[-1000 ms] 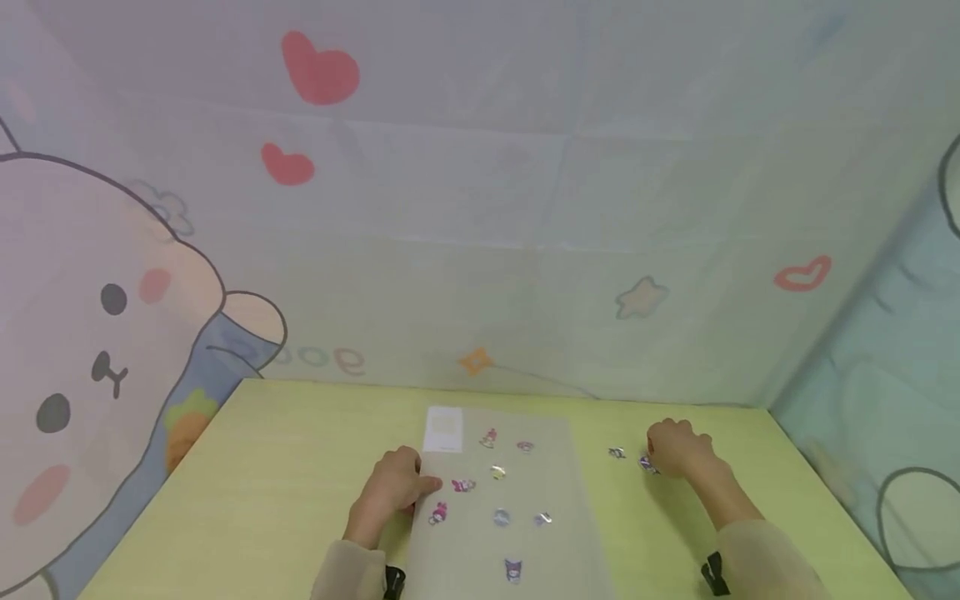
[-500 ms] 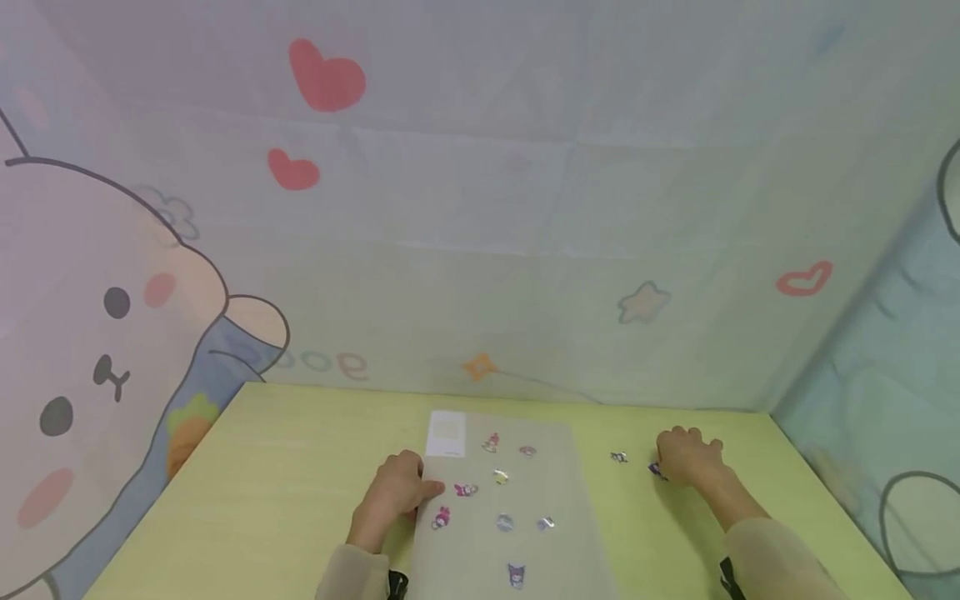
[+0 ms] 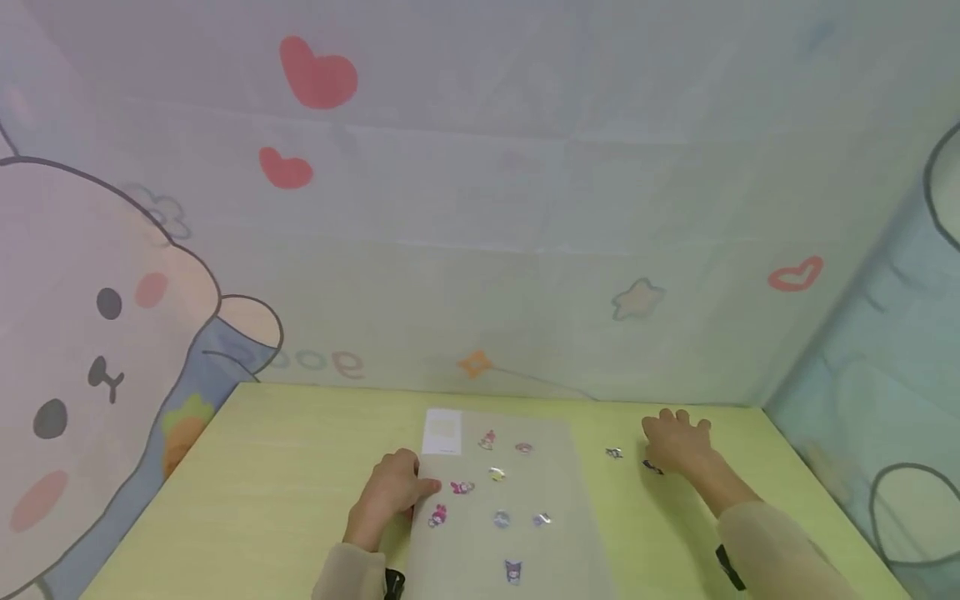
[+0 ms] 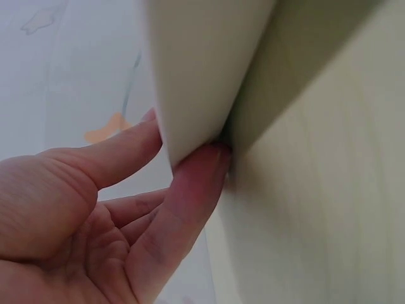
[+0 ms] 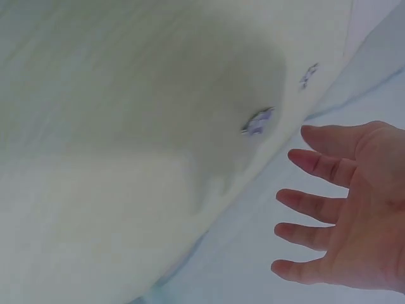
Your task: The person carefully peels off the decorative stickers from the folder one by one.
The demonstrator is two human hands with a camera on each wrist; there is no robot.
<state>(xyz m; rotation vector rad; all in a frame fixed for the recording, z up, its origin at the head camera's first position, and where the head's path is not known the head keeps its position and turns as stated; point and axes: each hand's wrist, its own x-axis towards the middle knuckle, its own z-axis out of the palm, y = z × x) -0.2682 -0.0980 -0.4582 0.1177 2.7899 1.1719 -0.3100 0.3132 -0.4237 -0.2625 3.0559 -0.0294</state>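
A pale thick board (image 3: 480, 550) bears several small cartoon stickers, among them a pink one (image 3: 462, 487) near its left edge and a purple one (image 3: 513, 572) lower down. My left hand (image 3: 397, 487) grips the board's left edge; its thumb lies over the top face. In the left wrist view the index finger (image 4: 190, 196) presses against the board's side. My right hand (image 3: 677, 440) is over the table at the right, fingers spread and holding nothing. Just under it lies a shiny purple sticker (image 5: 258, 121), apart from the fingers. A second small sticker (image 3: 614, 452) lies to its left.
A white rectangular card (image 3: 443, 432) lies at the board's far left corner. The pale yellow table (image 3: 262, 492) ends at a printed cloth backdrop (image 3: 480, 317) at the back, with another cloth (image 3: 862, 400) on the right side.
My right hand's fingers, curled down at the purple sticker earlier, have spread and lifted off it. The sticker stays on the table. My left hand keeps its place on the board.
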